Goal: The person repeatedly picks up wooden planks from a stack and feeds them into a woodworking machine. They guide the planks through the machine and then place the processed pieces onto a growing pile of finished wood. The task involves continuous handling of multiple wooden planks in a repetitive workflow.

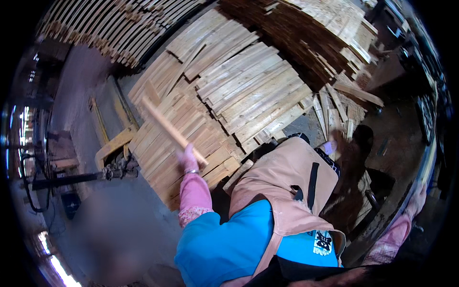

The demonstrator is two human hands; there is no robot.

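Down in the head view, the left hand [187, 160] has its fingers closed around a long pale board [167, 126], and that board sits over the nearer stack of planks [165, 160], its far end reaching up and to the left. The grip is close to the near end, so most of the length runs out beyond the fist; that probably lets one arm swing or slide it without a stretch. Over on the right, a pink sleeve [389, 239] bends along the rim, but the right hand is too lost in the edge to make out, so I can't tell how its fingers stand or whether they hold anything. Beside the nearer planks, a second stack [258, 81] lies flat in tight rows, likely laid that way to stay level. And what a crowd around it! Slatted timber [119, 28] at upper left, a broad wood pile [325, 24] at upper right, loose offcuts [330, 107] scattered below that. On the left, a dark metal bar [71, 181] and a yellowish wooden frame [114, 146] hem in the planks, while the tan apron [282, 172] covers the lower middle, hiding whatever lies beneath it.
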